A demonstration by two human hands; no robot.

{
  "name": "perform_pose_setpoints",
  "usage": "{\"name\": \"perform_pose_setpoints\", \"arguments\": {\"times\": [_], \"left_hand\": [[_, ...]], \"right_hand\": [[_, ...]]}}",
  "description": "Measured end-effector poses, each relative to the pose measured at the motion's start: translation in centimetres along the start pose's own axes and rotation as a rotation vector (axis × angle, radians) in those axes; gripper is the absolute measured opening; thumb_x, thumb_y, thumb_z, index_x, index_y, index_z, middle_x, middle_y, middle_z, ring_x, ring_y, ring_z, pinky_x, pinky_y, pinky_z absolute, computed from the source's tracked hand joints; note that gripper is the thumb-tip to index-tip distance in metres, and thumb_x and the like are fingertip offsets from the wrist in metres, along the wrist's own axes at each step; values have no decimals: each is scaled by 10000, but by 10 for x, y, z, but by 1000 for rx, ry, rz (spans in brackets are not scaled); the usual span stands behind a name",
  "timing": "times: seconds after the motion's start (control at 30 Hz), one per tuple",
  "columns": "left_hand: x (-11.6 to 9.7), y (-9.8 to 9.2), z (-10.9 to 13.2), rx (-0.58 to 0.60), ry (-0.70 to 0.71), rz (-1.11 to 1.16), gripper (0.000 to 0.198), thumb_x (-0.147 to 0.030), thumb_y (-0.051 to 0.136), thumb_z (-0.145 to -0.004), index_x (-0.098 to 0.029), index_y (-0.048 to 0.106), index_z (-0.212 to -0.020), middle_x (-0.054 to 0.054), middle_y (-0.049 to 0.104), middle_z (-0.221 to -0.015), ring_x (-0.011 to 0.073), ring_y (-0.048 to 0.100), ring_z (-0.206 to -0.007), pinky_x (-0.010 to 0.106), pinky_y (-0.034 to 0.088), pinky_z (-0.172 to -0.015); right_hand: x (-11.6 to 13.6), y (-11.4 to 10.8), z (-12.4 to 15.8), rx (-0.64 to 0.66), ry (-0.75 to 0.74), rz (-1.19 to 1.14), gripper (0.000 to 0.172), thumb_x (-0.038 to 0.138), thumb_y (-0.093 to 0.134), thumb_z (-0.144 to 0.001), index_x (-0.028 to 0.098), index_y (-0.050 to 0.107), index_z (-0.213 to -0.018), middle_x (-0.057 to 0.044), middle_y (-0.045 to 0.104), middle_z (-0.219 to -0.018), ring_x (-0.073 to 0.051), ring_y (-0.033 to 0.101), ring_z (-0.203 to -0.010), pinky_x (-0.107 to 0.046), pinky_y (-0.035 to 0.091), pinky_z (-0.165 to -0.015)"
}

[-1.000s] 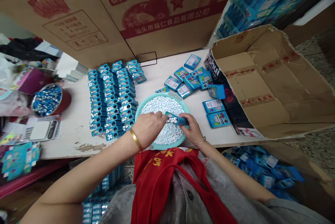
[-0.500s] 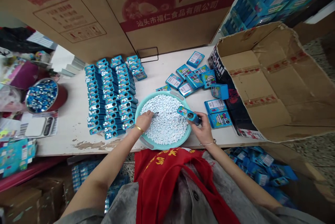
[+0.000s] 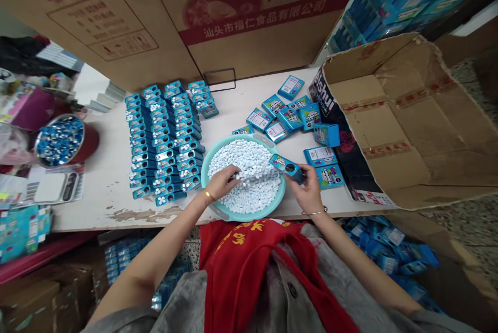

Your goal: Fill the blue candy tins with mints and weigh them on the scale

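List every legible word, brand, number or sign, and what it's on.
"板装": brown carton, red patch.
"汕头市福仁食品有限公司": same carton, red band.
"ishui" (start unclear): open box, dark side.
"CARAMELO MACIZO": blue pack beside that box.
Too small or blurred: carton fine print, white pack labels, lettering on the pack in the right hand.
Red apron: yellow characters folded, unreadable.
Numbers: none readable.

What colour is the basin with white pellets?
The basin is pale turquoise; the head view shows it.
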State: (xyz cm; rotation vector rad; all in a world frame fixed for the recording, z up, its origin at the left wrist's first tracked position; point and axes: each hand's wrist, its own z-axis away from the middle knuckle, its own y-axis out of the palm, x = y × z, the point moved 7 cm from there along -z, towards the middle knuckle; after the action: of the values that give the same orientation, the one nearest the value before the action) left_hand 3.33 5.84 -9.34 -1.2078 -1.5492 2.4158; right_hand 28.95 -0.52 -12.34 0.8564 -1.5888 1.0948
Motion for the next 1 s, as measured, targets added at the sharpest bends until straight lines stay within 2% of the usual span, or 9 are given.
{"name": "perform_pose_setpoints", "arguments": {"times": [0.1, 0.23, 0.4, 0.57, 0.67, 0.77, 0.87, 0.93, 1.0], "left_hand": [[-33, -37, 11, -15, 117, -22, 224, -319, 500, -914, -172, 518, -1083, 53, 584, -963, 145, 540, -800, 273, 441, -751], [-77, -67, 9, 92, 140, -206, 182, -282, 481, -926, -175, 520, -1069, 60, 595, -996, 159, 572, -860, 277, 455, -766], [-119, -77, -1, 272, 35, -586, 198, -208, 475, -910, -156, 524, -1094, 86, 609, -1040, 212, 620, -881, 310, 482, -695], [-160, -79, -4, 290, -7, -812, 220, -106, 368, -927, -151, 542, -1054, 86, 611, -937, 226, 632, -816, 301, 475, -597], [-171, -79, -2, 304, 13, -817, 205, -128, 380, -933, -153, 572, -998, 89, 602, -916, 234, 618, -850, 304, 484, -612], [-146, -87, -1, 240, -9, -780, 208, -134, 390, -929, -164, 571, -1028, 85, 596, -943, 223, 608, -870, 308, 489, -651], [-76, -86, 1, 187, -143, -733, 222, -145, 390, -924, -172, 553, -1073, 90, 590, -1022, 222, 605, -903, 322, 491, -705], [-21, -70, 3, 212, -262, -665, 219, -131, 395, -909, -164, 557, -1051, 107, 586, -1051, 232, 599, -944, 337, 486, -751], [18, -40, 2, 246, -283, -494, 204, -106, 406, -885, -153, 567, -1001, 115, 591, -1061, 240, 587, -988, 359, 473, -816]], "right_hand": [[17, 7, 0, 84, -112, 72, 331, 230, 618, -776, 235, 531, -1095, -72, 609, -1082, -254, 581, -1018, -454, 465, -922], [31, 23, 2, 158, -217, 91, 365, 137, 549, -760, 239, 517, -1109, -89, 604, -1126, -271, 568, -1083, -491, 456, -961], [39, 34, 6, 178, -287, 90, 392, 90, 520, -743, 241, 513, -1104, -88, 606, -1125, -270, 566, -1091, -494, 467, -960], [38, 37, 7, 187, -295, 80, 402, 89, 513, -741, 239, 512, -1114, -92, 606, -1131, -271, 567, -1091, -499, 467, -962], [36, 37, 6, 181, -292, 78, 389, 96, 518, -754, 239, 510, -1115, -94, 605, -1136, -269, 567, -1097, -496, 468, -961], [32, 34, 5, 168, -277, 67, 376, 108, 530, -761, 244, 509, -1111, -92, 606, -1138, -267, 570, -1099, -496, 468, -960], [26, 28, 2, 155, -231, 45, 368, 127, 547, -763, 248, 510, -1109, -87, 606, -1145, -268, 571, -1106, -499, 459, -970], [23, 22, 0, 137, -194, 23, 356, 151, 560, -773, 246, 511, -1112, -88, 605, -1150, -267, 575, -1105, -498, 455, -976], [22, 17, -1, 114, -167, 7, 344, 173, 574, -783, 241, 514, -1114, -90, 604, -1154, -265, 578, -1104, -496, 453, -981]]}}
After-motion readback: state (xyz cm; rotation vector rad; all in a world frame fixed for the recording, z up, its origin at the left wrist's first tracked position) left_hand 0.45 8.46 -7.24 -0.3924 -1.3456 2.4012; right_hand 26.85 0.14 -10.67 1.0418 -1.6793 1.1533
